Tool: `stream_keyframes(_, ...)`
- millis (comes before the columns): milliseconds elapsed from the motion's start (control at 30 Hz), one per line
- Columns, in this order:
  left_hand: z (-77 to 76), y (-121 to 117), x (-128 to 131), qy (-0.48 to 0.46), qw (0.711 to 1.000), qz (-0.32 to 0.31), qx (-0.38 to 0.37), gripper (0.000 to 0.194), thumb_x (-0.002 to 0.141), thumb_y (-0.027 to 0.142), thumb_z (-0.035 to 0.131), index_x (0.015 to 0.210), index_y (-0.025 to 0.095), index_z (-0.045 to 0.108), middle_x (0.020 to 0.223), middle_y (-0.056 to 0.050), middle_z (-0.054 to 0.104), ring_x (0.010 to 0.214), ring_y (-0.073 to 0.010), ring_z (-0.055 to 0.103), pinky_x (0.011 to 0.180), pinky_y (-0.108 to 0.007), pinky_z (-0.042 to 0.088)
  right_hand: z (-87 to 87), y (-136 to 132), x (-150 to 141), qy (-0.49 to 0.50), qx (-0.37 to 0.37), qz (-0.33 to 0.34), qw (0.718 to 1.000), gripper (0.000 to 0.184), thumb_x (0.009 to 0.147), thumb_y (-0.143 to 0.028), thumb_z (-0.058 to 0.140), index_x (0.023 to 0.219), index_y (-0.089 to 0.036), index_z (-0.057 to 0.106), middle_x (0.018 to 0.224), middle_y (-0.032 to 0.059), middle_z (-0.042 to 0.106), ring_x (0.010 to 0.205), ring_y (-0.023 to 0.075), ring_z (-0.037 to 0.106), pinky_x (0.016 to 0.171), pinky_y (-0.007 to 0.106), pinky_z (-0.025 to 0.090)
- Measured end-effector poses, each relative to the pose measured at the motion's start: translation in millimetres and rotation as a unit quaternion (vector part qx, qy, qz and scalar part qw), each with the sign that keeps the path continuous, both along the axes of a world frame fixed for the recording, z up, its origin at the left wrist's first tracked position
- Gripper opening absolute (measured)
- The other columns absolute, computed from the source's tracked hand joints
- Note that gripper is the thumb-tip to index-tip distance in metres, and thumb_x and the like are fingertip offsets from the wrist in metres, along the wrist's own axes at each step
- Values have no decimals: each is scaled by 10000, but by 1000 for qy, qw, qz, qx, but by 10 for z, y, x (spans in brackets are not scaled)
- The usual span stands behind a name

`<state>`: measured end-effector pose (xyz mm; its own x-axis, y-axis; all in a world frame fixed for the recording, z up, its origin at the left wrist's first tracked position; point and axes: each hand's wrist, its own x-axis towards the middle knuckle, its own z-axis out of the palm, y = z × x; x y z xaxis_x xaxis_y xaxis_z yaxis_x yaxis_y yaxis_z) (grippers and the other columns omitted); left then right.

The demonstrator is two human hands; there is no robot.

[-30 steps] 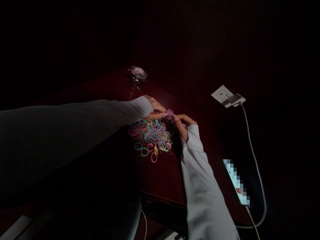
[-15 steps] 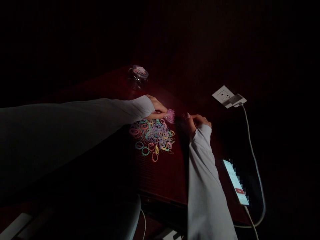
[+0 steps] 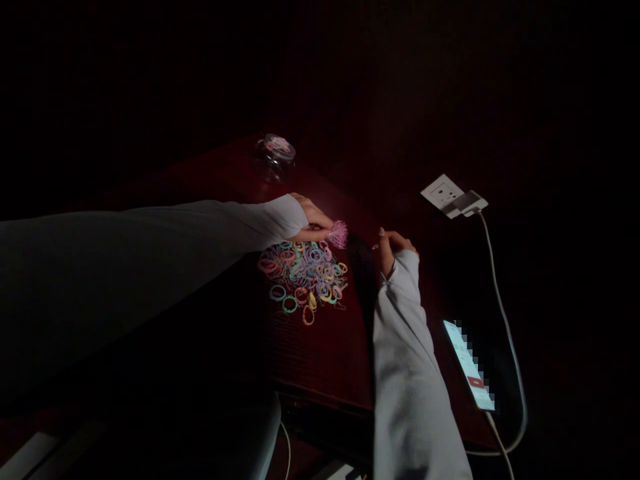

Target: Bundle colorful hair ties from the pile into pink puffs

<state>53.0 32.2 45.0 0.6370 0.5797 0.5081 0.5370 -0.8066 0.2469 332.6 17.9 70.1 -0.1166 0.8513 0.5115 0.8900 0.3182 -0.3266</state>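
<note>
My left hand pinches a bunch of thin pink hair ties between thumb and fingers, their loops fanning out past the fingertips. Just below it lies a loose heap of coloured hair ties in purple, green, yellow, orange and pink. To the right, apart from the bunch, is my right hand. Its thumb stands up, away from a fingertip at its left, and I see nothing held there. The other fingers are partly hidden behind the thumb and in shadow.
A clear lidded jar stands at the back of the dark red table. At the right lie a lit phone and a white cable running from a plug in the wall socket. Much of the scene is dark.
A small pink loop at my right fingertips is no longer visible, and the thumb has lifted from the finger. My left hand still holds the pink bunch. The view has shifted slightly.
</note>
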Motion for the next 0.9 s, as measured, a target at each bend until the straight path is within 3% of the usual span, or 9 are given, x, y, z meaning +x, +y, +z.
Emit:
stream_keyframes(133, 30, -9, -35, 5, 1000, -11, 1, 398, 1080, 398, 496, 844, 209, 755, 684, 5, 701, 652, -121, 586, 667, -257, 380, -4, -89, -184, 12, -20, 212, 977, 351, 1042, -517, 615, 1063, -261, 854, 942, 51, 787, 903, 223, 661, 918, 372, 506)
stream_keyframes(233, -7, 3, -29, -4, 1000, -2, 16, 371, 1075, 388, 512, 888, 219, 785, 695, 6, 725, 643, -118, 583, 672, -259, 385, -19, -136, -269, 2, -42, 266, 963, 262, 1022, -446, 684, 1135, -287, 858, 950, 42, 781, 886, 213, 660, 919, 367, 527)
stream_keyframes(567, -103, 31, 25, -43, 999, -9, 14, 344, 1076, 423, 536, 994, 273, 834, 749, 26, 776, 656, -104, 623, 646, -246, 367, -51, -162, -326, 64, -79, 242, 965, 382, 1084, -496, 565, 1089, -258, 865, 984, 66, 809, 914, 218, 720, 870, 345, 559)
stream_keyframes(767, -137, 52, 31, -48, 999, -5, 19, 343, 1074, 428, 535, 971, 281, 828, 791, 21, 799, 667, -109, 630, 659, -242, 382, -56, -174, -338, 40, -126, 211, 968, 384, 1004, -492, 684, 1303, -282, 801, 972, 40, 815, 828, 199, 698, 774, 324, 554)
stream_keyframes(900, -141, 58, 28, -40, 999, -10, 17, 313, 1057, 395, 560, 927, 268, 815, 770, 27, 789, 655, -101, 622, 668, -243, 380, -22, -174, -336, 11, -110, 221, 969, 301, 1003, -468, 700, 1192, -284, 845, 968, 48, 814, 858, 210, 708, 801, 333, 552)
